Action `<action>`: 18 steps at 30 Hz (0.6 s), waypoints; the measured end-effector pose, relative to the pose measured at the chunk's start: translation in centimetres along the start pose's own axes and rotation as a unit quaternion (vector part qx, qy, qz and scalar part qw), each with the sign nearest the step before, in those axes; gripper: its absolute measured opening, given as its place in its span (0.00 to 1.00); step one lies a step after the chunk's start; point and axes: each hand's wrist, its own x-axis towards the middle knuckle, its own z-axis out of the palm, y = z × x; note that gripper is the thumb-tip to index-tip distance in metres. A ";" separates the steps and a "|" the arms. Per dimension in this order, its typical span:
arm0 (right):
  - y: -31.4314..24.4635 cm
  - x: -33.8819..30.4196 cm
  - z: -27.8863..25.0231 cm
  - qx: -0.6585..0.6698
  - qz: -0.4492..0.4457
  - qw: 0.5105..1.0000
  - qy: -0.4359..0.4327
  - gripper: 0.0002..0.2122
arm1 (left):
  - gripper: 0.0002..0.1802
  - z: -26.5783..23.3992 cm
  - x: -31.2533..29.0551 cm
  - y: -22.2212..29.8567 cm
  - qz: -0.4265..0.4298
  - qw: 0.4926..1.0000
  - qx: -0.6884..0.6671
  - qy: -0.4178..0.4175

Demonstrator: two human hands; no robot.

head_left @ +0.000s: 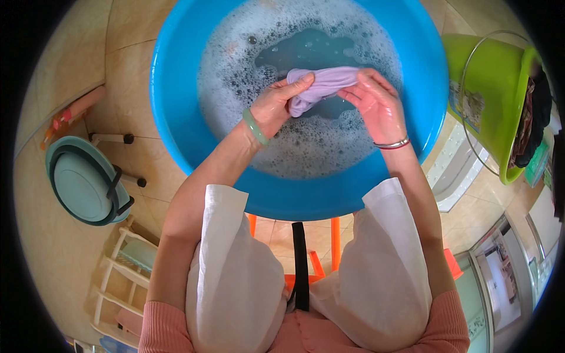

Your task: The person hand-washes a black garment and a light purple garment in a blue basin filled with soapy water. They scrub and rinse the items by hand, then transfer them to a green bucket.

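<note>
A wet lilac cloth (323, 86), bunched lengthwise, is stretched between my two hands above the soapy water. My left hand (278, 105) is closed round its left end, the thumb lying on top. At the other end, my right hand (376, 105) pinches the fabric between thumb and fingers. What kind of garment or cloth it is, I cannot make out. Under it, a big round blue basin (425, 88) holds greyish water (309, 50) ringed with white foam (306, 154). A green bangle sits on my left wrist, a thin silver one on my right.
At right, a lime-green bucket (491, 65) with a wire handle leans over, dark cloth in its mouth, beside a white tray (456, 167). A folding grey-green basin (82, 182) and a white rack (120, 276) are at left. Orange stand legs (335, 241) show below the blue basin.
</note>
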 end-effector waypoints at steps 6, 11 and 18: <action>0.0 0.5 -0.6 -0.077 -0.080 0.991 0.074 0.06 | 0.35 -0.8 -0.1 -0.4 -0.045 0.920 0.377 0.097; 0.5 0.7 -0.4 -0.201 -0.081 0.974 0.068 0.08 | 0.18 1.7 -0.9 -0.1 0.110 0.930 0.331 0.111; 0.9 0.0 1.0 -0.243 -0.051 0.969 -0.003 0.10 | 0.09 2.4 -0.7 0.8 0.119 0.966 0.205 0.107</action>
